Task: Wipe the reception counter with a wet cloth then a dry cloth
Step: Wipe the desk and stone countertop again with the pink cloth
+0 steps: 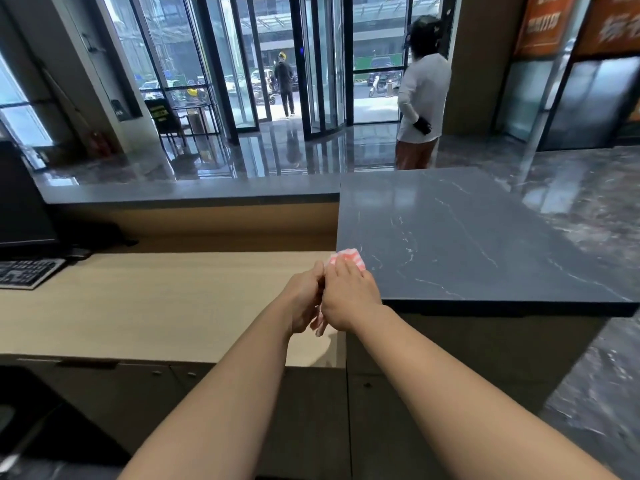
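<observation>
A pink-and-white checked cloth [348, 257] sits bunched between both my hands at the near left corner of the dark grey marble reception counter [467, 237]. My right hand [349, 296] lies over the cloth with its fingers curled on it. Beside it, my left hand [304, 299] grips the lower part of the cloth, a strip of which hangs out below the hands. Most of the cloth is hidden under the hands. I cannot tell whether it is wet or dry.
A lower light wooden desk [156, 306] runs to the left, with a keyboard [27, 271] and a dark monitor [24, 202] at its far left. A grey ledge [190, 190] runs along the back. A person in a white top [422, 98] stands beyond the counter near glass doors.
</observation>
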`<state>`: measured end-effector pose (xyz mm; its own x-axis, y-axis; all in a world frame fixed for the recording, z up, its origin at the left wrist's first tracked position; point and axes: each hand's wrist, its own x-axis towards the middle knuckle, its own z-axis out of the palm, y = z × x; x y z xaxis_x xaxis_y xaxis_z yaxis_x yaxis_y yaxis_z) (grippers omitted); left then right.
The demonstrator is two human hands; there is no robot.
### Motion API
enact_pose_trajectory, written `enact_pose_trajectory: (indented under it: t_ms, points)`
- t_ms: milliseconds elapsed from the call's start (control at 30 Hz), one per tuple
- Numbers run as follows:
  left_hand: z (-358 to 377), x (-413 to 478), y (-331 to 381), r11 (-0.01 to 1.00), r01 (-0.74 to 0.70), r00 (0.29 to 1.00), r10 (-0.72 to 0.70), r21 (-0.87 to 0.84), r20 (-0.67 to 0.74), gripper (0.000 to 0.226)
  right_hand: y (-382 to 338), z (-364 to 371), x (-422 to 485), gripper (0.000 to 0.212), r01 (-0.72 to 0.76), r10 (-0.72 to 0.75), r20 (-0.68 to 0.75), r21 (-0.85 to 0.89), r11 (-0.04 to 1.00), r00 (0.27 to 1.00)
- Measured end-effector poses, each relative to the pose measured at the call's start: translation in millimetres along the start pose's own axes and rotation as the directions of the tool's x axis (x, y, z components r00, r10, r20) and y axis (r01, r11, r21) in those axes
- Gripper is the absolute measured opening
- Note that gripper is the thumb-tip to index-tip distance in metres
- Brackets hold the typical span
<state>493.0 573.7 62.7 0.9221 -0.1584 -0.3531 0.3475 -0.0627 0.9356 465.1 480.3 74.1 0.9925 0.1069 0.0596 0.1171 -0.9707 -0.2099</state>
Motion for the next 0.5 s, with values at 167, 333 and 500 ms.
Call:
enact_pose_trajectory:
  t_ms: [167, 333, 500]
  points:
    - [-2, -27, -5, 0.981, -0.078, 0.996, 0.084, 0.18, -0.027, 0.046, 13, -1, -23, 0.048, 0.119, -0.119, -0.051, 0.003, 0.993, 0.992]
    - [-5, -48, -10, 0.473, -0.41, 0.788, 0.614, 0.78, 0.041, 0.032, 34, -13, -38, 0.051, 0.196, -0.206, -0.095, -0.102, 0.975, 0.974]
    - [3, -42, -10, 0.021, -0.378, 0.676, 0.689, 0.926, 0.261, 0.022, 38, -15, -40, 0.043, 0.196, -0.217, -0.141, -0.148, 0.969, 0.966]
